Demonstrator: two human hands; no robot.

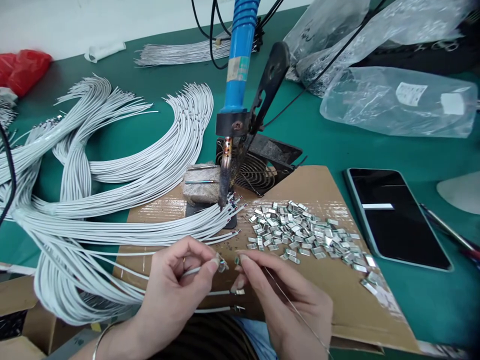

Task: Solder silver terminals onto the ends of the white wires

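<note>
My left hand pinches a white cable close to its end, where short coloured wire ends show at the fingertips. Opposite it, with a small gap between, my right hand pinches a small metal connector with a green part. A thin solder wire also runs through that hand and trails down to the right. Above both hands stands a blue soldering iron, its tip pointing down at a bundle of cable ends. Below the fingers lie two cables with metal connectors on them.
Loose metal connectors are heaped on the cardboard at right. White cable bundles spread across the left. Behind the iron are a dark fan and a worn block. A phone and plastic bags lie right.
</note>
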